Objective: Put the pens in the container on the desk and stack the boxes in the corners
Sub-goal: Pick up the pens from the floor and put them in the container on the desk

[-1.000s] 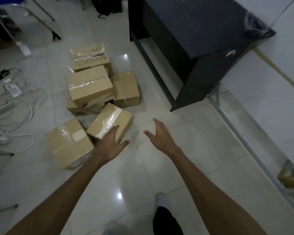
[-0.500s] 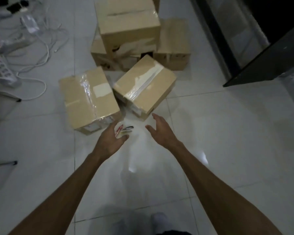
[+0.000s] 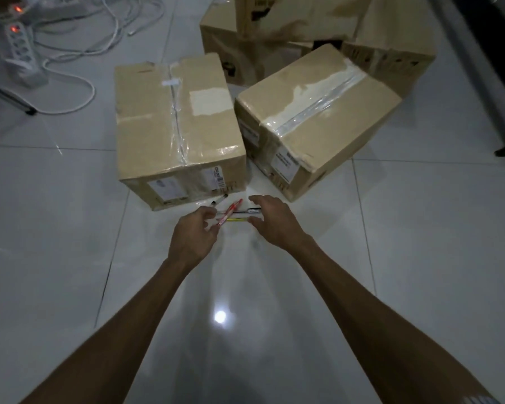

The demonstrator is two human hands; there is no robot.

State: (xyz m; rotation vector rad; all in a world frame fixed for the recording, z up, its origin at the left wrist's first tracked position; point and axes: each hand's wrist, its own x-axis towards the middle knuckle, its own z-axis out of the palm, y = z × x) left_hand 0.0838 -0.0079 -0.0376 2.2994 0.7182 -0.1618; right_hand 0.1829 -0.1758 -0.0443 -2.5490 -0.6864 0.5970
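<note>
While both forearms reach forward over the glossy tiled floor (image 3: pixel 70 228), the pens (image 3: pixel 233 212) lie just ahead of the fingertips, in the narrow gap before the two nearest boxes. The left hand (image 3: pixel 194 236) has its fingers loosely curled, the tips at the near end of the red pen (image 3: pixel 230 211); whether they already pinch it I cannot tell. The right hand (image 3: pixel 274 223) is spread, fingers bent downward over the far ends of a clear-barrelled pen (image 3: pixel 238 212) and a yellow pen (image 3: pixel 236 219), gripping nothing that I can make out. Those two run crosswise between the hands, while the red one slants away to the right across them. A dark pen (image 3: pixel 219 200) lies apart, nearer the left hand, touching or almost touching the left box (image 3: pixel 175 123). The right box (image 3: pixel 318 112) sits angled just beside it, with more boxes (image 3: pixel 274 24) behind, cut off at the top. Neither container nor desk is identifiable. A power strip (image 3: pixel 19 51) with cables lies far left.
</note>
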